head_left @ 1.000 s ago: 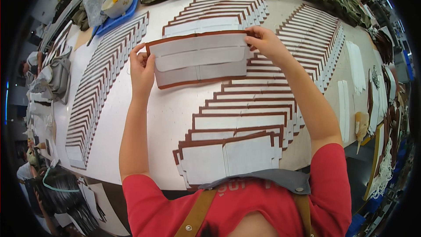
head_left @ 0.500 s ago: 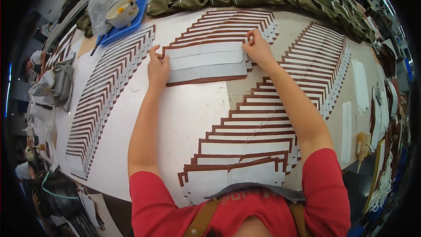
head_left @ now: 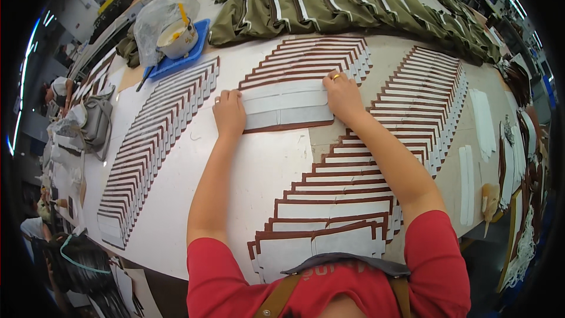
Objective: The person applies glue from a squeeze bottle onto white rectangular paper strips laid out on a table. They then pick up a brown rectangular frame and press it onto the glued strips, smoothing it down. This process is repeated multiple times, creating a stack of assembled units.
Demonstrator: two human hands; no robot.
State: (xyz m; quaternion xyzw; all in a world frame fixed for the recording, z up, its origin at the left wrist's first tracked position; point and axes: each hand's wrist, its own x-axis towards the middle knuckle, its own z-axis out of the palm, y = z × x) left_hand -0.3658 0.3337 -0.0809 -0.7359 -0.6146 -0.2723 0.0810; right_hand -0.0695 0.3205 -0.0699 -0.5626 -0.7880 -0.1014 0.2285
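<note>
A flat white panel with brown edges (head_left: 288, 103) lies on top of the near end of the middle overlapping row of similar panels (head_left: 306, 62). My left hand (head_left: 229, 113) is closed at the panel's left edge, fingers curled over its upper left corner. At the upper right corner my right hand (head_left: 343, 95), with a ring on one finger, pinches the edge. A seam or fold line runs across the panel, and a brown strip shows along its near side. Beneath my right forearm runs another long overlapping row of panels (head_left: 329, 184).
A third row of panels (head_left: 156, 147) lies on the left. Olive-green fabric pieces (head_left: 318, 9) are heaped along the far side. A bowl (head_left: 178, 40) stands on a blue tray (head_left: 200, 41) at the far left. White strips (head_left: 466, 185) and a glue bottle (head_left: 489, 200) are at the right.
My left hand has gone from loosely raised fingers to fingers curled down on the panel's left edge. My right hand stays at the upper right corner. The whole view has shifted slightly.
</note>
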